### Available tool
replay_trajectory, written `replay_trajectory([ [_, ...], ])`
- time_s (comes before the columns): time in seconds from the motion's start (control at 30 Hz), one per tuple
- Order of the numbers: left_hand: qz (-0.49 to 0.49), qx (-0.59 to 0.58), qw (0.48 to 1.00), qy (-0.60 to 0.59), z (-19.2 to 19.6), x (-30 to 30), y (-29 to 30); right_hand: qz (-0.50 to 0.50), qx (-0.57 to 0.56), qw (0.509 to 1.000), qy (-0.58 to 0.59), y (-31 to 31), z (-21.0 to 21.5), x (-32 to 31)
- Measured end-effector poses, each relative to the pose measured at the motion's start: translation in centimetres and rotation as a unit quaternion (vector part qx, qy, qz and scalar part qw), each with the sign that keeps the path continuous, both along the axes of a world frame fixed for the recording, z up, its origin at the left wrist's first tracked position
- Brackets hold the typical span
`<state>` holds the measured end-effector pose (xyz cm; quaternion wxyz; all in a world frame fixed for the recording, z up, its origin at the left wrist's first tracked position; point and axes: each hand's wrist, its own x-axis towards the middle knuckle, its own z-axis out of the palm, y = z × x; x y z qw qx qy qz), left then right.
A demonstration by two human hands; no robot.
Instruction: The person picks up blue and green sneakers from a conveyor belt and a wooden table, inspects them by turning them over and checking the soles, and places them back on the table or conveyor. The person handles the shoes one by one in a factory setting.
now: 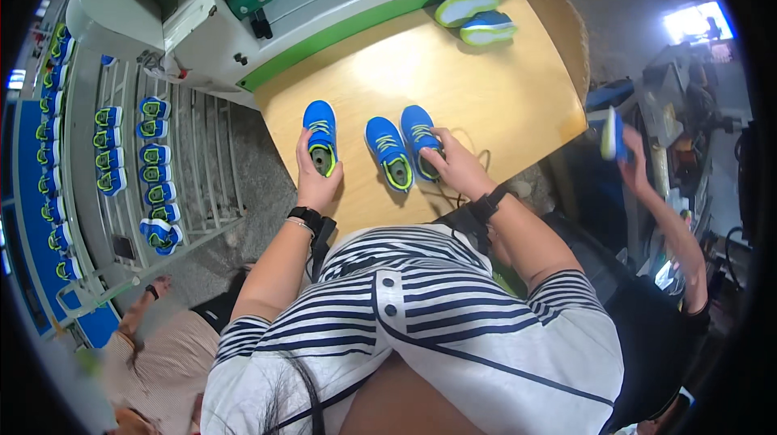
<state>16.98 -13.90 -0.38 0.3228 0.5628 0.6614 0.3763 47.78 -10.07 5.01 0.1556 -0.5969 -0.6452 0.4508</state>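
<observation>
Three blue sneakers with lime-green linings and pale yellow-green laces are on the wooden tabletop (360, 83), toes pointing away from me. My left hand (320, 180) grips the left sneaker (320, 121) around its heel, fingers along the outer side and thumb on the inner side. My right hand (460, 166) holds the right sneaker (416, 126) at its collar, partly covering the opening. Between my hands stands the middle sneaker (384, 140), close beside the right one and touched by neither hand.
Two more sneakers (477, 17) lie on their sides at the table's far right, beside a cardboard panel (558, 26). A machine with a green strip (324, 41) borders the far edge. Metal racks (206, 152) with several sneakers stand left. At right, a co-worker's hand (635, 158) holds a sneaker; another person is lower left.
</observation>
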Motion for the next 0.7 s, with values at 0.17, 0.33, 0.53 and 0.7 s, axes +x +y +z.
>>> replay_trajectory([
  [0.17, 0.018, -0.015, 1.000, -0.018, 0.2, 0.7, -0.3, -0.041, -0.011, 0.997, 0.066, -2.7, -2.7, 1.8],
  [0.33, 0.010, -0.017, 1.000, -0.004, 0.1, 0.6, -0.4, -0.099, -0.064, 0.989, 0.089, -3.3, -5.0, 4.2],
  [0.53, 0.015, -0.044, 0.999, -0.006, 0.1, -0.5, -1.2, -0.432, 0.151, 0.888, 0.032, 9.7, -7.6, 10.6],
  [0.7, -0.035, -0.047, 0.998, 0.001, 0.7, -0.3, -0.2, -0.438, 0.124, 0.890, 0.028, 17.4, -10.7, 20.3],
])
